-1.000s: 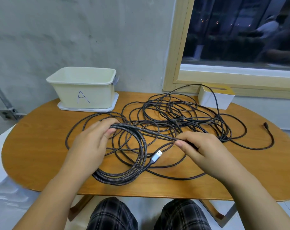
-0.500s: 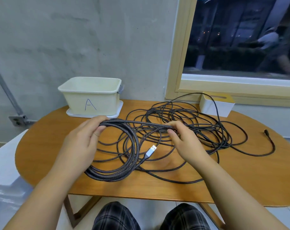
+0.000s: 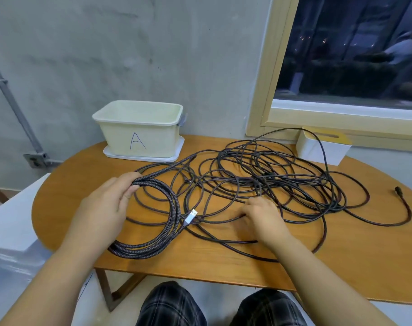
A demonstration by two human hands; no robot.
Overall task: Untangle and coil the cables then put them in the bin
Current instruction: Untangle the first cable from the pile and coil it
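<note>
A braided dark cable coil [image 3: 162, 222] lies on the wooden table [image 3: 365, 267] at the near left, its silver USB plug [image 3: 189, 217] pointing right. My left hand [image 3: 106, 208] grips the coil's top loops. A tangled pile of thin dark cables [image 3: 271, 175] spreads over the table's middle and right. My right hand [image 3: 259, 220] is blurred and lies low on the strands at the tangle's near edge, fingers curled; whether it holds a strand is unclear. The cream bin [image 3: 139, 130] marked "A" stands empty at the back left.
A white and yellow box [image 3: 322, 144] stands at the back right under the window frame, with a cable looped over it. One cable end with a dark plug [image 3: 399, 191] reaches toward the table's right edge. A white surface [image 3: 9, 231] adjoins the table's left.
My right hand let go of the stretched braided strand and dropped toward me onto the tangle's near edge. The strand now lies slack toward the bin. The camera view rose and shifted.
</note>
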